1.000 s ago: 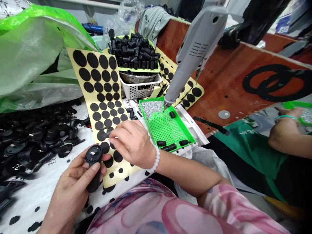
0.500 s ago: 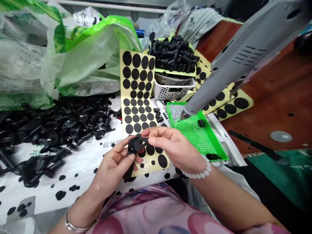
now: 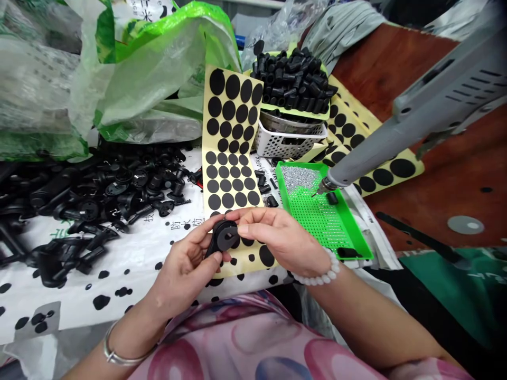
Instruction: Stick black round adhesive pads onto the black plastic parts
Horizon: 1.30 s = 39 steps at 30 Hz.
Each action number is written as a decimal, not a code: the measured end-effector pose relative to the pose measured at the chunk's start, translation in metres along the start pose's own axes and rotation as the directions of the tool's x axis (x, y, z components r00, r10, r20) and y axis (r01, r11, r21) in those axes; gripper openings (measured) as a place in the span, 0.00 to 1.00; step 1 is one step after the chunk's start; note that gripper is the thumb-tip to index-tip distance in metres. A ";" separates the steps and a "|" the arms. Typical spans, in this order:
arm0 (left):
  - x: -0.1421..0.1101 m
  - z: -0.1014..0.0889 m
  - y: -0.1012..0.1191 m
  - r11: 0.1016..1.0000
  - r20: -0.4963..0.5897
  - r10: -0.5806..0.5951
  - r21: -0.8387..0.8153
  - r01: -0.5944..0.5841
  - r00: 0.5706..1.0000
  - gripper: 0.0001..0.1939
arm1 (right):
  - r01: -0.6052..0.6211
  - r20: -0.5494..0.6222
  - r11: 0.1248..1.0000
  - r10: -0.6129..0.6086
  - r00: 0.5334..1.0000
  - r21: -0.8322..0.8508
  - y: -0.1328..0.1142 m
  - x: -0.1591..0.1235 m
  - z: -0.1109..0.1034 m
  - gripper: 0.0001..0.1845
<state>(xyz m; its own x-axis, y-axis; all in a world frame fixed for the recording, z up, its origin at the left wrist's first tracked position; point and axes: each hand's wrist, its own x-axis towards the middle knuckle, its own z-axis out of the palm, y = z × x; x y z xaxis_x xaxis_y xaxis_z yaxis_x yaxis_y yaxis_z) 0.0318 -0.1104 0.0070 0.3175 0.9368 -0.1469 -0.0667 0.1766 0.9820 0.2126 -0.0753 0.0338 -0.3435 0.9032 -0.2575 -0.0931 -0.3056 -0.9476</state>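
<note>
My left hand (image 3: pixel 186 269) is closed around a black plastic part with a round end (image 3: pixel 216 236), held above the lower end of a sticker sheet. A round black sticker (image 3: pixel 227 238) with a small slot lies against that round face. My right hand (image 3: pixel 273 232) pinches the sticker's right edge between thumb and forefinger. Beneath both hands runs the cream backing sheet (image 3: pixel 233 145) with rows of black round stickers. To the left lies a heap of similar black parts (image 3: pixel 119 184).
A grey electric screwdriver (image 3: pixel 372 142) hangs over a green tray (image 3: pixel 366 245) of small screws at right. Behind it, a white basket (image 3: pixel 273 141) sits below a pile of black tubular pieces (image 3: pixel 293 79). Green-and-white plastic bags (image 3: pixel 158 89) fill the back left.
The sticker has come from standing off the part to lying nearly flat against its round face. The right hand has closed in, and the whole view has shifted slightly.
</note>
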 end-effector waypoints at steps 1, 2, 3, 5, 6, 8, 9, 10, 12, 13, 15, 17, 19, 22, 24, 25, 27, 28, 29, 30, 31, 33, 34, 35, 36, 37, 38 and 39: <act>0.000 0.000 0.001 1.000 0.005 0.000 0.002 0.000 1.000 0.29 | -0.001 -0.001 1.000 0.001 1.000 -0.002 0.000 0.000 0.000 0.08; 0.000 0.000 0.001 1.000 0.008 0.001 0.002 -0.001 1.000 0.29 | -0.002 -0.003 1.000 0.002 1.000 -0.005 0.001 0.000 -0.001 0.08; 0.000 0.000 0.002 1.000 0.011 0.004 -0.002 -0.004 1.000 0.29 | -0.002 -0.005 1.000 0.002 1.000 -0.010 0.002 0.000 -0.001 0.08; -0.001 0.001 0.002 1.000 0.017 0.010 -0.014 -0.009 1.000 0.29 | -0.003 -0.011 1.000 0.003 1.000 -0.023 0.003 0.000 -0.001 0.07; -0.001 0.001 0.002 1.000 0.020 0.009 -0.017 -0.009 1.000 0.29 | -0.004 -0.013 1.000 0.003 1.000 -0.027 0.003 0.000 -0.002 0.07; -0.001 0.002 0.001 1.000 0.023 0.003 -0.019 -0.002 1.000 0.29 | -0.002 -0.013 1.000 0.002 1.000 -0.029 0.004 0.000 -0.002 0.07; -0.001 0.002 0.001 1.000 0.020 0.000 -0.020 0.000 1.000 0.29 | -0.001 -0.012 1.000 0.001 1.000 -0.029 0.005 0.000 -0.002 0.07; -0.002 0.002 0.001 1.000 0.015 -0.003 -0.019 0.003 1.000 0.29 | 0.000 -0.010 1.000 0.000 1.000 -0.031 0.005 0.000 -0.003 0.07; -0.002 0.003 0.000 1.000 0.007 -0.007 -0.016 0.007 1.000 0.29 | -0.001 -0.006 0.999 0.001 1.000 -0.042 0.006 0.000 -0.004 0.07; -0.002 0.003 0.000 1.000 0.005 -0.008 -0.014 0.008 1.000 0.29 | -0.005 -0.004 0.999 0.004 1.000 -0.049 0.006 0.000 -0.004 0.07; -0.002 0.003 -0.001 1.000 0.003 -0.011 -0.009 0.011 1.000 0.28 | -0.010 0.000 0.998 0.010 1.000 -0.056 0.006 -0.001 -0.006 0.08; -0.002 0.002 -0.001 1.000 0.003 -0.019 -0.002 0.019 1.000 0.29 | -0.016 0.004 0.999 0.016 1.000 -0.051 0.007 -0.001 -0.008 0.08; -0.002 0.002 -0.001 1.000 0.006 -0.029 0.007 0.029 1.000 0.29 | -0.024 0.008 0.999 0.024 1.000 -0.043 0.008 -0.002 -0.010 0.07; -0.002 0.002 -0.002 0.999 0.013 -0.036 0.018 0.036 0.999 0.30 | -0.041 0.013 0.998 0.041 0.999 -0.040 0.009 -0.002 -0.011 0.07; -0.003 0.002 -0.002 0.999 0.014 -0.033 0.027 0.033 0.999 0.30 | -0.049 0.015 0.998 0.049 0.999 -0.036 0.010 -0.002 -0.012 0.08; -0.003 0.002 -0.002 0.999 0.013 -0.031 0.031 0.031 0.999 0.31 | -0.050 0.015 0.998 0.050 0.999 -0.034 0.010 -0.002 -0.012 0.08; -0.003 0.001 -0.004 0.998 -0.004 -0.033 0.048 0.033 0.999 0.32 | -0.047 0.016 0.999 0.047 0.999 -0.026 0.009 -0.003 -0.012 0.08; -0.003 0.001 -0.005 0.997 -0.021 -0.039 0.061 0.040 0.999 0.33 | -0.044 0.017 0.999 0.044 0.999 -0.020 0.009 -0.004 -0.012 0.08; -0.002 0.000 -0.007 0.996 -0.045 -0.046 0.073 0.049 0.998 0.34 | -0.039 0.017 0.999 0.039 0.999 -0.013 0.008 -0.005 -0.012 0.08; -0.002 0.000 -0.008 0.995 -0.071 -0.051 0.080 0.057 0.996 0.34 | -0.034 0.018 0.999 0.034 0.999 -0.007 0.008 -0.005 -0.012 0.08; -0.002 -0.001 -0.010 0.995 -0.096 -0.052 0.079 0.060 0.994 0.34 | -0.032 0.016 0.999 0.032 0.999 -0.004 0.007 -0.006 -0.012 0.09; -0.001 -0.001 -0.012 0.998 -0.125 -0.037 0.054 0.044 0.991 0.34 | -0.034 0.014 0.999 0.034 0.999 -0.006 0.007 -0.006 -0.011 0.09; -0.002 -0.001 -0.012 0.999 -0.127 -0.026 0.038 0.031 0.992 0.34 | -0.035 0.014 0.999 0.035 0.999 -0.010 0.008 -0.006 -0.011 0.08; -0.002 -0.001 -0.011 0.999 -0.121 -0.021 0.026 0.024 0.992 0.34 | -0.037 0.013 0.999 0.037 0.999 -0.015 0.008 -0.006 -0.010 0.08; -0.002 0.000 -0.009 0.999 -0.110 -0.024 0.021 0.027 0.994 0.35 | -0.039 0.012 0.999 0.039 0.999 -0.020 0.009 -0.005 -0.010 0.07; -0.003 0.000 -0.007 0.999 -0.096 -0.034 0.021 0.036 0.995 0.35 | -0.039 0.011 0.999 0.039 0.999 -0.025 0.009 -0.005 -0.009 0.08; -0.003 0.001 -0.005 0.998 -0.082 -0.047 0.026 0.049 0.995 0.36 | -0.039 0.009 0.999 0.039 0.999 -0.029 0.009 -0.004 -0.009 0.08; -0.004 0.001 -0.003 0.998 -0.072 -0.059 0.035 0.061 0.996 0.36 | -0.040 0.006 0.999 0.041 0.999 -0.032 0.009 -0.003 -0.008 0.08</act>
<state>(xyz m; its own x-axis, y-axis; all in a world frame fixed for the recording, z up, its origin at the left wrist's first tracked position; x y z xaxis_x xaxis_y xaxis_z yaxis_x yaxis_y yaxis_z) 0.0323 -0.1148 0.0046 0.2522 0.9441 -0.2124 -0.0143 0.2231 0.9747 0.2203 -0.0785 0.0243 -0.3530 0.8881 -0.2945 -0.0489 -0.3319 -0.9421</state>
